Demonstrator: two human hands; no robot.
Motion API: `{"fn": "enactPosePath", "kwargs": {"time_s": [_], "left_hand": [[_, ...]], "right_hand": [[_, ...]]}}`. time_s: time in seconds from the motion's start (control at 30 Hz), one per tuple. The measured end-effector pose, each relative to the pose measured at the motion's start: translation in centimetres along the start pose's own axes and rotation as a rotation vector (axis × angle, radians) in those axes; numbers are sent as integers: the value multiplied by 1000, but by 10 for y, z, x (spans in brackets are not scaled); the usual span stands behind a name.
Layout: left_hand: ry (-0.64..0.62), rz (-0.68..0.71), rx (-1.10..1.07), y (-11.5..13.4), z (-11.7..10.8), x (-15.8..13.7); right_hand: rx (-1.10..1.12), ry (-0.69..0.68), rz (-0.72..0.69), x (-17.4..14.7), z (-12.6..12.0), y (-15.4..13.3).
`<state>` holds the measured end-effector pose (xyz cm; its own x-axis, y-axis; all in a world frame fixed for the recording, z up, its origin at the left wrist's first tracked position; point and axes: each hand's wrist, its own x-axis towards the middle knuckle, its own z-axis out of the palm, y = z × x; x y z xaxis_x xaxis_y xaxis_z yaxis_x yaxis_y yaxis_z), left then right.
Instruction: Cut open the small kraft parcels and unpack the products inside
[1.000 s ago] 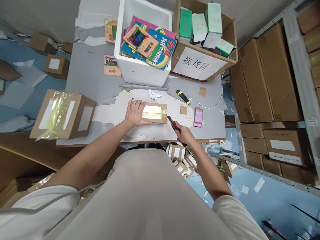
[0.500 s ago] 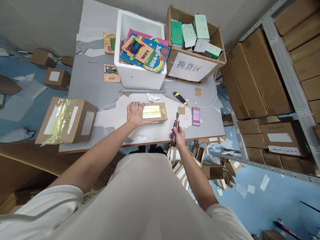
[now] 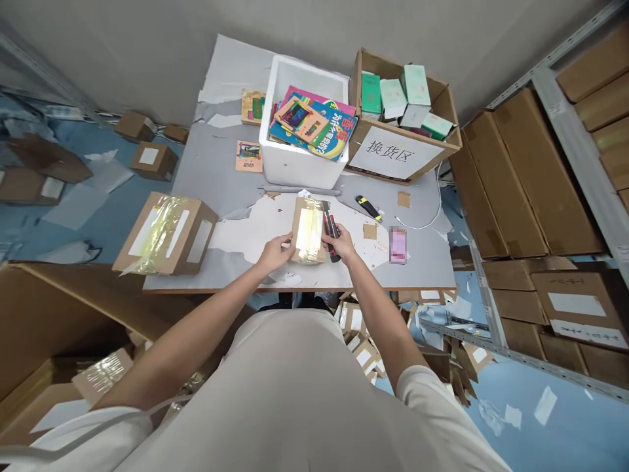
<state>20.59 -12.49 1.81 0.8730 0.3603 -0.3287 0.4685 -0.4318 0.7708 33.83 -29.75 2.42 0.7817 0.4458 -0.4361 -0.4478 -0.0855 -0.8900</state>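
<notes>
A small cardboard box (image 3: 300, 223) with yellowish tape and a white label along its top lies on the table, its long side pointing away from me. My left hand (image 3: 276, 254) is closed at the box's near left side, thumb and fingers against the cardboard. On the other side, my right hand (image 3: 343, 245) grips a black and red utility knife (image 3: 333, 229) whose blade points away from me, beside the box's right edge. The fingertips of that hand also touch the box's right side.
A larger taped box (image 3: 184, 244) stands at the table's left. Behind are a white foam bin (image 3: 304, 172) of books and a carton (image 3: 437, 157) of green boxes. A yellow-black cutter (image 3: 368, 208) and a phone (image 3: 398, 246) lie right. Shelving (image 3: 545, 85) flanks the right.
The small box has turned from lying crosswise to lengthwise. My left hand has shifted from its top to its near left side. My right hand has brought the knife to its right side.
</notes>
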Motion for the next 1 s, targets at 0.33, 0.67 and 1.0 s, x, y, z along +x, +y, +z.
{"fn": "enactPosePath", "kwargs": {"time_s": [0.33, 0.67, 1.0], "left_hand": [[100, 109, 106, 1, -2, 13], [23, 332, 316, 21, -21, 128], [207, 93, 221, 0, -37, 92]], "right_hand": [[-21, 112, -46, -34, -13, 16], [480, 109, 223, -113, 3, 70], [334, 145, 99, -69, -16, 44]]}}
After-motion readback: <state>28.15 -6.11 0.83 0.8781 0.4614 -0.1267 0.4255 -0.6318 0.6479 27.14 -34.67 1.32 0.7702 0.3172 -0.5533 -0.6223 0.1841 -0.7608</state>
